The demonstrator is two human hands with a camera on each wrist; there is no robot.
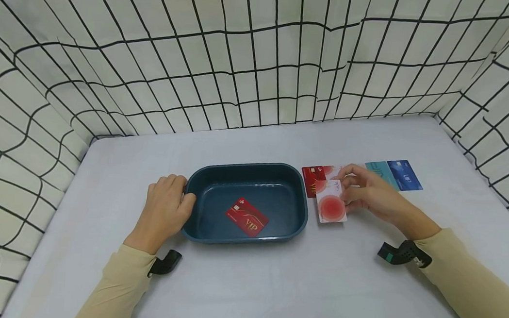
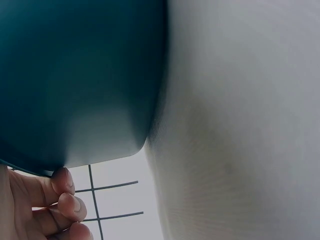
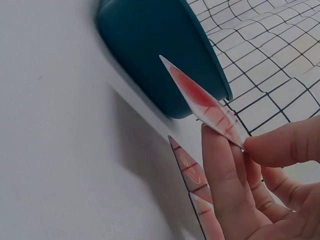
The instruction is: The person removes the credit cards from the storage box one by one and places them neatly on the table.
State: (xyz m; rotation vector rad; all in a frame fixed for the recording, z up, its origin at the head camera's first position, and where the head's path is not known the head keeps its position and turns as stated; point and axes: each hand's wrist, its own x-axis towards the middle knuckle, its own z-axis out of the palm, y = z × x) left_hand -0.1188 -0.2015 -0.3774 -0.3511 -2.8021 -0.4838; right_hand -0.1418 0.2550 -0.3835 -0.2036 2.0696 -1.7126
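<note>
My left hand (image 1: 167, 209) grips the left rim of a dark teal rectangular tray (image 1: 242, 240), its fingertips curled at the edge in the left wrist view. Inside the tray a red VIP card (image 1: 247, 217) lies at a slant. With thumb and fingers my right hand (image 1: 364, 192) pinches a white card with a red circle (image 1: 332, 207), just right of the tray. The right wrist view shows this pinched card (image 3: 202, 102) raised off the table and tilted. Behind it lie a red card (image 1: 311, 182) and a pink-and-white card (image 1: 331, 171), partly covered.
A teal card (image 1: 380, 170) and a blue VIP card (image 1: 404, 175) continue the row to the right, beyond my right hand. White cloth covers the table (image 1: 246, 290). Black-gridded white walls (image 1: 260, 67) stand at the back and both sides.
</note>
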